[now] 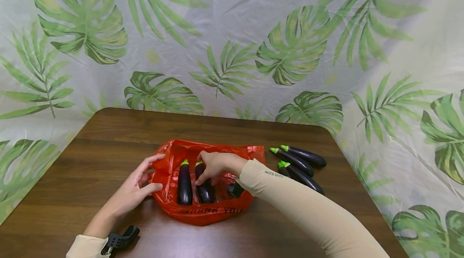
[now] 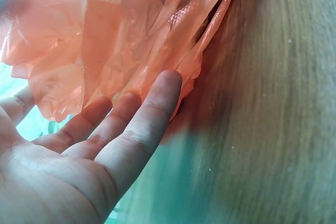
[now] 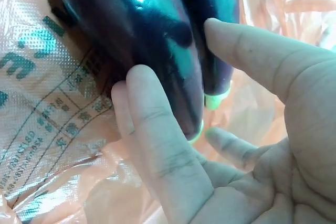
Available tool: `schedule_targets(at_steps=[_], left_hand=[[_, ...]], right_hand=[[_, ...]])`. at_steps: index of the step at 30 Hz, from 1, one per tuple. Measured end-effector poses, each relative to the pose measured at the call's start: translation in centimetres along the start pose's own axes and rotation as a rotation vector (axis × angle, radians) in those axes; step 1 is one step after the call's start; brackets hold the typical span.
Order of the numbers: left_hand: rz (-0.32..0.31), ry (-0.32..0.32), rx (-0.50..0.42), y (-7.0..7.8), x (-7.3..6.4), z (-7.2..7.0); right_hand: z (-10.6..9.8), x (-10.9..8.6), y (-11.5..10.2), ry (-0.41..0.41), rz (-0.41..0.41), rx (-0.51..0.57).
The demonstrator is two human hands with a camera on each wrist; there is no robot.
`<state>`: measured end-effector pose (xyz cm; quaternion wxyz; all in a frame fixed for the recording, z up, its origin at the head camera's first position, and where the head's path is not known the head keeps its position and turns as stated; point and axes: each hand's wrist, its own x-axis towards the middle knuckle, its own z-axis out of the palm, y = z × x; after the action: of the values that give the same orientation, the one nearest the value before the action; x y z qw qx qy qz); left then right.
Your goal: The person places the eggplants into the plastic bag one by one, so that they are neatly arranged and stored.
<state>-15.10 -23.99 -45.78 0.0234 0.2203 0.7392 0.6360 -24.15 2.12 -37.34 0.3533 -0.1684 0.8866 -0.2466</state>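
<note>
A red plastic bag (image 1: 203, 218) lies spread on the table, its mouth open toward me. Inside, two dark purple eggplants lie side by side: a left eggplant (image 1: 185, 187) and a right eggplant (image 1: 206, 194), their green stem ends pointing away. My right hand (image 1: 219, 165) reaches over the right eggplant, thumb on its left side; in the right wrist view the extended fingers (image 3: 152, 103) touch its dark skin. At the bag's left edge is my left hand (image 1: 139, 179), its nearly straight fingers (image 2: 142, 114) touching the thin plastic.
To the right of the bag, several more eggplants (image 1: 301, 163) lie in a loose pile, partly hidden by my right sleeve. The brown wooden table (image 1: 72, 173) extends on both sides. Behind it hangs a leaf-patterned cloth (image 1: 232, 28).
</note>
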Motion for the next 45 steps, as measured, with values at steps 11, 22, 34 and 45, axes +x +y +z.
schedule_targets(at_steps=[11, 22, 34, 45], left_hand=[[-0.006, 0.005, -0.004, 0.0, 0.1, 0.1], [-0.004, 0.000, -0.002, 0.0, 0.1, 0.1], [0.003, -0.003, 0.000, 0.0, 0.1, 0.0], [0.006, 0.004, 0.017, -0.1, 0.0, 0.0]], right_hand=[[0.3, 0.0, 0.0, 0.013, -0.012, 0.025], [0.3, 0.1, 0.1, 0.041, -0.029, -0.009], [-0.5, -0.2, 0.3, 0.031, -0.015, -0.015], [-1.6, -1.3, -0.2, 0.003, -0.039, 0.013]])
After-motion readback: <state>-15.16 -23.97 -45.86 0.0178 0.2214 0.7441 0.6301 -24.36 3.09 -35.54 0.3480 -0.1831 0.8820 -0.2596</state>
